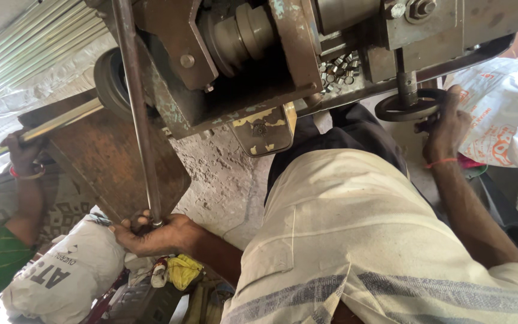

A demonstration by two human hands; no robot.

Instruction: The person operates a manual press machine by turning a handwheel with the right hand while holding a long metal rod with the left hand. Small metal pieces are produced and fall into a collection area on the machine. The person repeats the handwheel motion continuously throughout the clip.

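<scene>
Your left hand is closed around the lower end of a long steel lever rod that runs up past your fingers into the machine above. Your right hand is wrapped on the rim of a small dark handwheel, which hangs on a vertical spindle just beside your knuckles. Both hands are clamped on their controls.

Status, as a judgement: the machine appears to be in mid-operation. A batch of small cut metal pieces already lies in the tray of the machine, up and inward from your right hand, so part of the work looks done. A bright metal bar is still fed in from well beyond your left hand, where another person's hand grips it, so stock remains to be processed. How much remains cannot be told.

Packages and markings:
- Below and outward of your left hand: a white woven sack, rounded and full, with dark printed lettering.
- Just beyond your right hand: a white plastic bag, crumpled, with orange-red print.
- Under your left wrist: a yellow cloth bundle among mixed clutter.
- Above your left hand: a worn brown plate with no label visible.
</scene>
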